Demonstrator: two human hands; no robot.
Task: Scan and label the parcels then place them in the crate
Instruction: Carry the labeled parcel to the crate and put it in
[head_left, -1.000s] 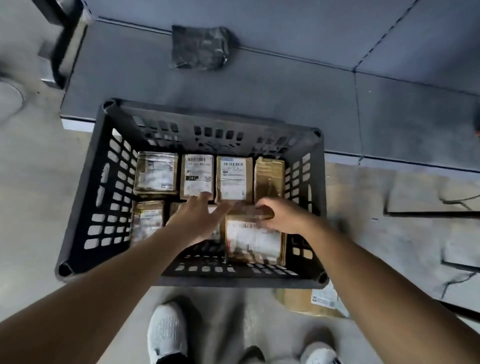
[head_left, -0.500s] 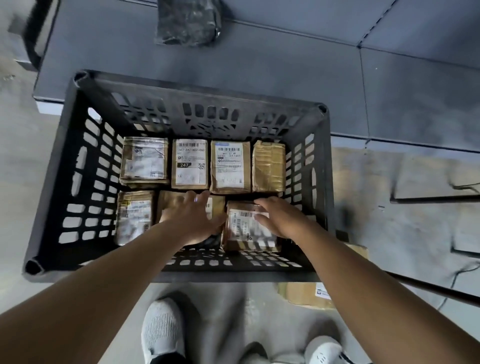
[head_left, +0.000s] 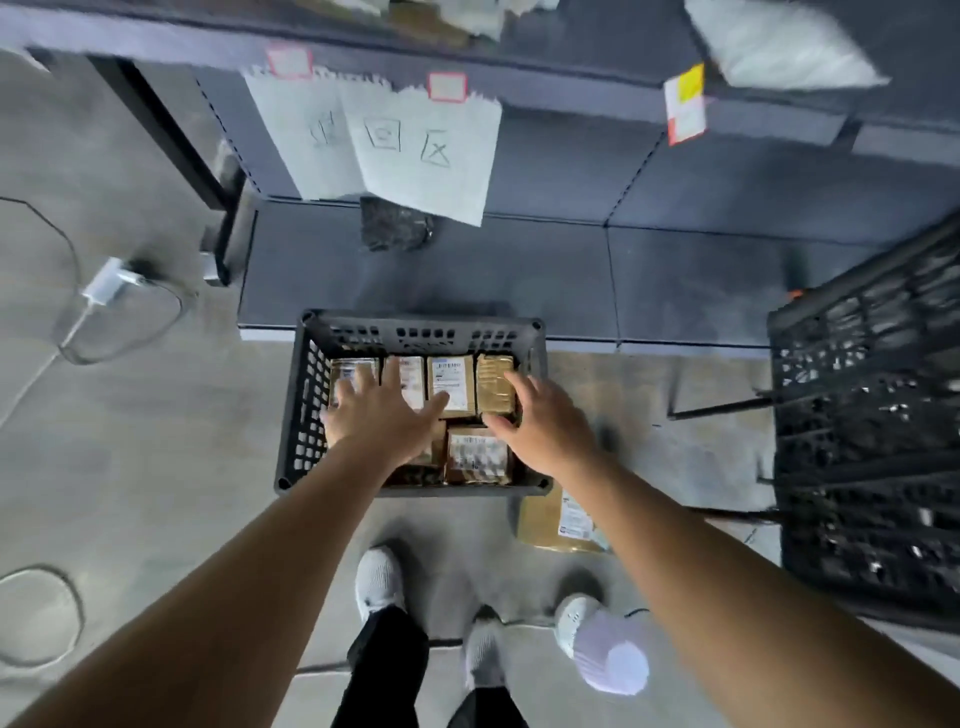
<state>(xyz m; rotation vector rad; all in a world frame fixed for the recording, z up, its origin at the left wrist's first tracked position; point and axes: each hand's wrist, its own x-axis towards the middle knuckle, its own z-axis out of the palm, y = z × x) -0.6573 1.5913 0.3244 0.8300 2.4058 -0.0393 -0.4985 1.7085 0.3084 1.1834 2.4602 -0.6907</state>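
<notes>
Hands (head_left: 384, 415) (head_left: 540, 421) — fingers spread — above parcels (head_left: 451, 387) in crate (head_left: 304, 405).

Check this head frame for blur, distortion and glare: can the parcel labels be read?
Head view: motion blur smears the paper sheets and the black crates at right. Wide-angle stretch flares the forearms toward the bottom corners. Lighting is soft and even, with no harsh glare on the labels. The parcels in the crate show barcodes, but the text is unreadable.
</notes>
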